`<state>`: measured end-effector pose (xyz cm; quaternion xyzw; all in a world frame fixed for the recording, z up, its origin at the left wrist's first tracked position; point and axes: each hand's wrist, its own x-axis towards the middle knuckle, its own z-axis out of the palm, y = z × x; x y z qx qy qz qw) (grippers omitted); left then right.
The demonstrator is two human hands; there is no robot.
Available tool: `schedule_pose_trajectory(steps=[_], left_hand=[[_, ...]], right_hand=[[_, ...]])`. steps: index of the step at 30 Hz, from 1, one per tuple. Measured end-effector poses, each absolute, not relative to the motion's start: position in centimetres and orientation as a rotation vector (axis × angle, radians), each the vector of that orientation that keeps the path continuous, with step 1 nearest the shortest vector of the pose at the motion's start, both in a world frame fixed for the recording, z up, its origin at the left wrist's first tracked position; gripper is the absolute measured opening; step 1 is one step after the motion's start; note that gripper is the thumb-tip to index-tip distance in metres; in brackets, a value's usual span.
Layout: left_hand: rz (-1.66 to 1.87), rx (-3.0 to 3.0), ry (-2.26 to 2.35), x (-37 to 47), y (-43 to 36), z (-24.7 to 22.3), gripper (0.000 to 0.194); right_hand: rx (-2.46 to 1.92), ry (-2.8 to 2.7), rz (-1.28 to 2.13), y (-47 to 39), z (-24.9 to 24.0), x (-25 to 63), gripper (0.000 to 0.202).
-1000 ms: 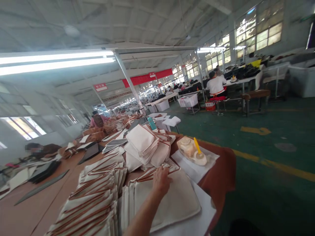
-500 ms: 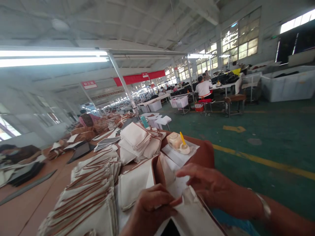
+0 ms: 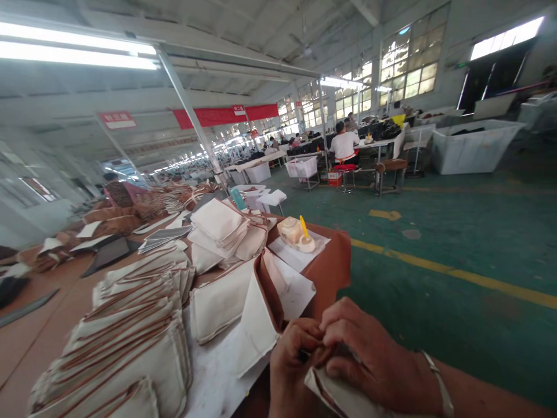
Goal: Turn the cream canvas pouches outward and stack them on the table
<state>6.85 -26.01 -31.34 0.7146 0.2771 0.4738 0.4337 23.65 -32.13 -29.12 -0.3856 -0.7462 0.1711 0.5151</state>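
Observation:
My left hand (image 3: 292,366) is closed at the table's near edge, its fingers pinching the brown edge of a cream bag piece (image 3: 333,390). My right hand (image 3: 376,357) meets it from the right, with bent fingers pressed on the same edge. The fingers hide the exact spot they grip. A cream flap (image 3: 256,325) with a brown inner side stands up just beyond my left hand; whether it belongs to the held piece I cannot tell. Left of it lies a flat cream piece (image 3: 220,305). A long row of overlapping cream pieces with brown edges (image 3: 126,342) lies further left.
A stack of cream panels (image 3: 220,223) sits behind. A pale container (image 3: 292,231) with a yellow-handled tool (image 3: 303,225) stands on white paper (image 3: 285,255) near the brown table's right edge (image 3: 342,255). Grey strips (image 3: 163,238) lie left. A person (image 3: 344,145) sits in the background.
My hands have drawn close together on the edge of the piece; the right hand was more open before. The cream flap stands further out, and the view has swung right.

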Motion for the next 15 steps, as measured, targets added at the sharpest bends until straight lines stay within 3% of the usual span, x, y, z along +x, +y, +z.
schedule_pose_trajectory(steps=[6, 11, 15], left_hand=[[0.852, 1.623, 0.780, 6.0, -26.1, -28.5, 0.034], [0.658, 1.267, 0.716, 2.7, -23.9, -26.4, 0.024], [0.267, 1.447, 0.621, 2.0, -22.4, -24.5, 0.040]], right_hand=[[-0.927, -1.667, 0.548, -31.8, -29.2, 25.0, 0.025], [-1.040, -1.589, 0.872, -32.5, -27.7, 27.6, 0.027], [-1.098, -1.874, 0.779, -32.4, -28.2, 27.8, 0.026]])
